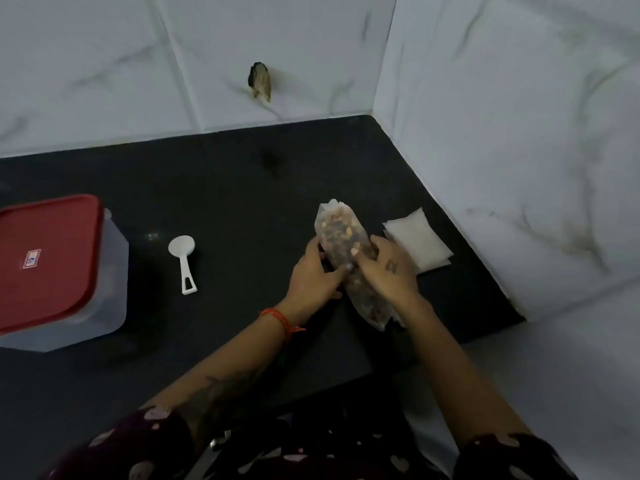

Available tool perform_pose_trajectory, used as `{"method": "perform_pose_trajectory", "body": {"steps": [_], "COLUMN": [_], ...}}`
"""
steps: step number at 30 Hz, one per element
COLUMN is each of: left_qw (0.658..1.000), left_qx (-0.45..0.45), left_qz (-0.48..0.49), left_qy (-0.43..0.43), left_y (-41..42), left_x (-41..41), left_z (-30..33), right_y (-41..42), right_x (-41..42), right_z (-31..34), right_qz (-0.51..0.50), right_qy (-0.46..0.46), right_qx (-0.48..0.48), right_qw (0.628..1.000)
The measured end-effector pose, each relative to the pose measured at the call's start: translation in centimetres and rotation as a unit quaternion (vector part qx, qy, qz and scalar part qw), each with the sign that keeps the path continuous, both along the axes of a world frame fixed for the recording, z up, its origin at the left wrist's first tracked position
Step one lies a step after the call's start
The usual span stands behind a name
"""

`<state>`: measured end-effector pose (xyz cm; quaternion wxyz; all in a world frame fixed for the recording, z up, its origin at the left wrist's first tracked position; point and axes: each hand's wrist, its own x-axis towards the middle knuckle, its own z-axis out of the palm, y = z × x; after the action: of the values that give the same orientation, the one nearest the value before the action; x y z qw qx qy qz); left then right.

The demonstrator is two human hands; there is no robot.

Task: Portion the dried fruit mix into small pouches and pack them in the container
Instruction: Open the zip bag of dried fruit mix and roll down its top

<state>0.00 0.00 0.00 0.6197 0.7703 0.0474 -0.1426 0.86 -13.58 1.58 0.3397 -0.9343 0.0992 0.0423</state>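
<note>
1. Nearest the camera are dark sleeves (145,441) with a pale heart print; both bare forearms reach forward over the black worktop (221,188).
2. An orange thread (282,318) circles the left wrist.
3. The left hand (313,275) holds the bag (349,258) of dried fruit mix from its left side, fingers curled round it and thumb lying across the front. Its grip is closed on the bag.
4. The right hand (388,266) holds the same bag from the right, fingers wrapped over the front near the middle. Its grip is likewise closed on the bag.
5. The bag lies between the two hands, tilted with its lower end toward the person and its top pointing away and slightly left. Brown and pale pieces show through the clear film. Whether its lower end touches the worktop cannot be told.
6. Just right of the right hand, a flat stack of white pouches (420,242) lies on the worktop, partly hidden by that hand.
7. Well to the left of the hands, a white scoop (183,259) lies on the worktop, bowl away, handle toward the person.
8. Further left stands the container (110,271), clear-walled, with a red lid (48,258) on it.
9. Beyond, white marbled wall tiles (104,64) meet in a corner; a dark object (259,81) sticks out of the back wall.
</note>
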Motion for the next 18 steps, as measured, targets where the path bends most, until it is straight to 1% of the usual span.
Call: {"method": "perform_pose_trajectory", "body": {"steps": [3, 4, 7, 9, 12, 14, 16, 18], "left_qw": [1.0, 1.0, 0.999, 0.997, 0.992, 0.989, 0.99, 0.993], "left_qx": [0.0, -0.006, -0.03, -0.048, -0.087, -0.093, -0.081, -0.052], "left_qz": [-0.012, -0.008, -0.01, -0.009, 0.01, 0.014, 0.011, 0.014], "left_qy": [0.006, 0.013, 0.042, 0.051, 0.089, 0.114, 0.118, 0.105], "left_y": [0.1, 0.2, 0.6, 0.6, 0.8, 1.2, 1.7, 2.3], "left_x": [0.0, 0.0, 0.2, 0.2, 0.2, 0.4, 0.6, 1.0], "left_z": [0.1, 0.0, 0.3, 0.6, 1.1, 1.5, 1.9, 1.9], "right_y": [-0.3, -0.4, -0.7, -0.6, 0.0, 0.5, 0.8, 1.2], "right_x": [1.1, 1.5, 2.1, 2.3, 2.5, 2.3, 2.1, 1.9], "right_z": [0.5, 0.8, 1.2, 1.6, 2.0, 2.4, 2.7, 3.2], "right_qz": [-0.035, -0.046, -0.071, -0.077, -0.064, -0.045, -0.026, -0.017], "right_qy": [0.085, 0.108, 0.157, 0.171, 0.151, 0.137, 0.128, 0.123], "right_qx": [0.051, 0.084, 0.199, 0.236, 0.241, 0.232, 0.225, 0.24], "right_qw": [0.994, 0.99, 0.965, 0.953, 0.957, 0.962, 0.965, 0.963]}}
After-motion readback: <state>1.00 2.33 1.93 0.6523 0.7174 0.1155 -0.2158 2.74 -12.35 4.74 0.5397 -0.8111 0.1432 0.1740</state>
